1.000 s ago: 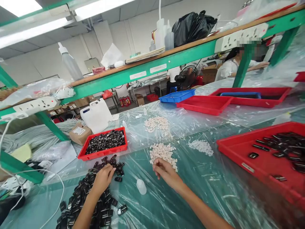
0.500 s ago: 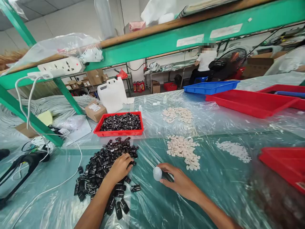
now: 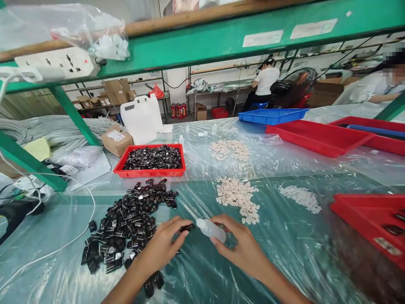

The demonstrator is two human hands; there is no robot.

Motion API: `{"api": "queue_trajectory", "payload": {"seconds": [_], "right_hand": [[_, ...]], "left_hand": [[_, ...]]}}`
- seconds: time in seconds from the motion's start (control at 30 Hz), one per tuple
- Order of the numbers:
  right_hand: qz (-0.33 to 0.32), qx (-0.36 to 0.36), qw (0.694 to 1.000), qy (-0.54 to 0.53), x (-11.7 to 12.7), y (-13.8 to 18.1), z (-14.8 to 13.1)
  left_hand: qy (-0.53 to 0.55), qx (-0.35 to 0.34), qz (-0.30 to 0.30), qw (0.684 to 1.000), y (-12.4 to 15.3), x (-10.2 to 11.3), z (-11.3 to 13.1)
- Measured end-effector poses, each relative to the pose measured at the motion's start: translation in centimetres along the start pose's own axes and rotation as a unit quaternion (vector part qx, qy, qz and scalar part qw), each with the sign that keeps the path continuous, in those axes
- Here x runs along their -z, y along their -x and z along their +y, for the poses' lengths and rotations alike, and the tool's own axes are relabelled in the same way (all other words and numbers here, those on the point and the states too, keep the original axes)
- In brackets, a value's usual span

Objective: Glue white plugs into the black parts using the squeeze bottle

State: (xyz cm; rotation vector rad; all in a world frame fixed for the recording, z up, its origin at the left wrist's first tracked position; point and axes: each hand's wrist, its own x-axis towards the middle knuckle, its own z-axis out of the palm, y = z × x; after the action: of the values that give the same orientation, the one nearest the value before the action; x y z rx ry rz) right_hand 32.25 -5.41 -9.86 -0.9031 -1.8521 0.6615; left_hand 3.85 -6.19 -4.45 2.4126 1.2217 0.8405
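Between the fingertips of my left hand [image 3: 167,242] is a small black plastic part [image 3: 187,228], partly covered by the fingers. My right hand [image 3: 238,242] is closed around a small white squeeze bottle [image 3: 212,230], tilted so that its nozzle points left toward the black part. A narrow gap separates nozzle and part. Beside and behind my left wrist lies a loose heap of similar black parts [image 3: 126,223]. Beyond the bottle, a pile of small off-white pieces [image 3: 237,194] rests on the plastic-covered table [image 3: 196,274].
A red tray [image 3: 148,173] full of black parts stands behind the heap. Farther right are tiny white pieces [image 3: 300,197] and another red tray [image 3: 354,207]. A white cable [image 3: 90,211] crosses the left side. A green shelf beam [image 3: 190,38] spans overhead. Two people sit beyond.
My left hand has come away from the heap with a black part and moved right. My right hand has tipped the bottle so its nozzle faces left. The head view has shifted.
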Motion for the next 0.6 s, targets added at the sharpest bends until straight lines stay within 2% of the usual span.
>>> {"api": "queue_trajectory", "payload": {"seconds": [0.27,0.43,0.6], "right_hand": [[-0.002,0.083,0.996,0.031,1.4,0.4,-1.5],[-0.004,0.104,0.994,0.04,1.7,-0.1,-1.2],[-0.002,0.101,0.994,0.034,2.4,-0.2,-0.8]], "left_hand": [[0.014,-0.024,0.056,0.998,0.9,-1.4,0.8],[-0.013,-0.041,0.085,0.995,1.0,-2.0,0.9],[-0.006,-0.048,0.079,0.996,1.4,-2.1,1.2]]}}
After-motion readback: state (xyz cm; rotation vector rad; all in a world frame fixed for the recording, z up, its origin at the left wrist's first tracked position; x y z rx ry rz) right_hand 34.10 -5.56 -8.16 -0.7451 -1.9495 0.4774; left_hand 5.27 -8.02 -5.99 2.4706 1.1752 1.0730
